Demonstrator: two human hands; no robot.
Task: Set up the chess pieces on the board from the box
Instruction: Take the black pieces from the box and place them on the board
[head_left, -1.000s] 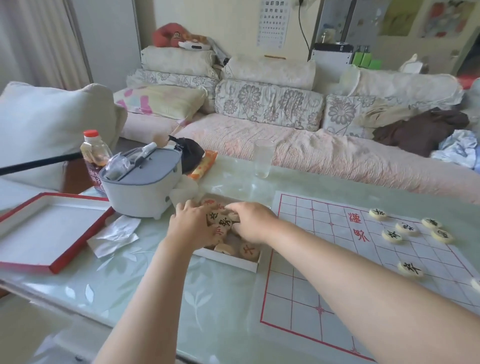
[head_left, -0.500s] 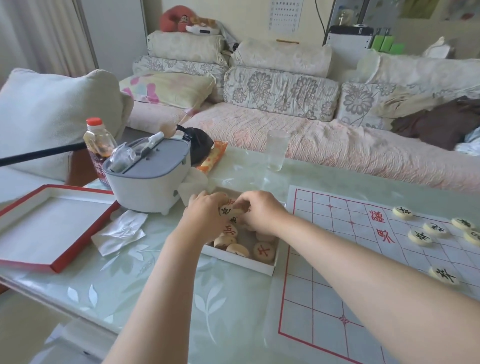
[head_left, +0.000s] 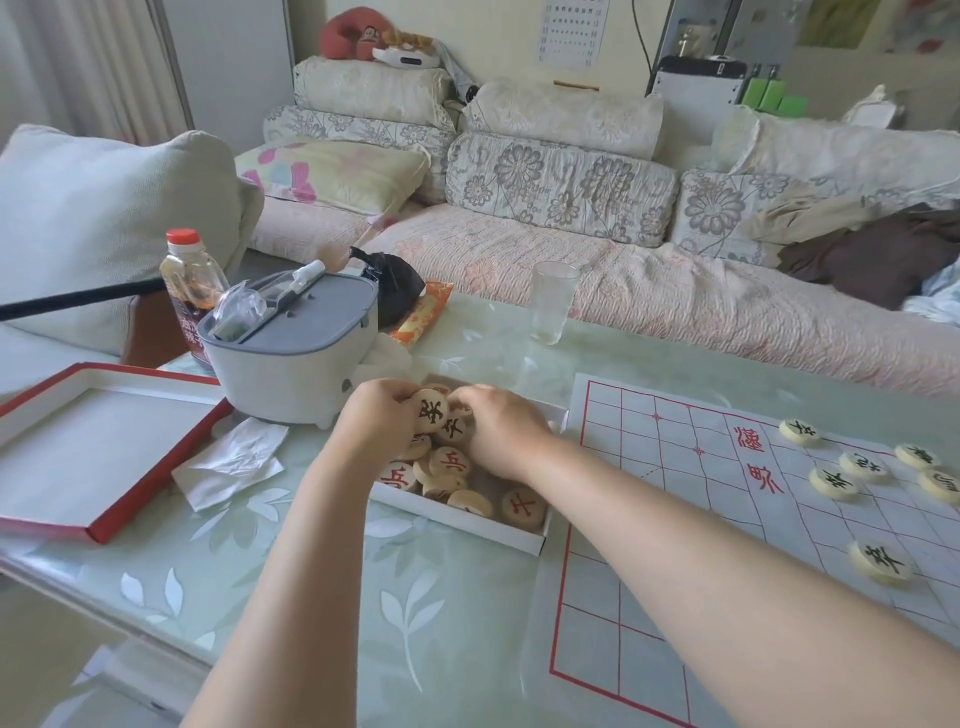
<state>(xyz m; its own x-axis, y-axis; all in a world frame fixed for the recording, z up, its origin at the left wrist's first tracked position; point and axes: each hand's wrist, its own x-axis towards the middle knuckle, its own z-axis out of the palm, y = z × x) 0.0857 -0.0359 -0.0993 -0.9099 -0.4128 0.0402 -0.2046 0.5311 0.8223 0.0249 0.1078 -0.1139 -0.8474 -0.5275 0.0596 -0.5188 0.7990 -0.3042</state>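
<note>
A shallow white box (head_left: 483, 524) holds a heap of round wooden chess pieces (head_left: 451, 462) with red or black characters. My left hand (head_left: 379, 423) grips a black-lettered piece (head_left: 432, 410), raised on edge over the heap. My right hand (head_left: 501, 434) rests in the box beside it, its fingers curled down among the pieces and its fingertips hidden. To the right of the box lies the paper board (head_left: 670, 525) with a red grid. Several black-lettered pieces (head_left: 833, 483) stand on its far right part.
The red-edged box lid (head_left: 98, 525) lies at the left, with crumpled tissue (head_left: 231, 462) beside it. A grey-and-white container (head_left: 293, 358) and a bottle (head_left: 189, 280) stand behind the box. A drinking glass (head_left: 551, 301) stands at the table's far edge, before the sofa.
My left hand has lifted a black-lettered piece out of the heap and turned its face up. Both hands stay over the box.
</note>
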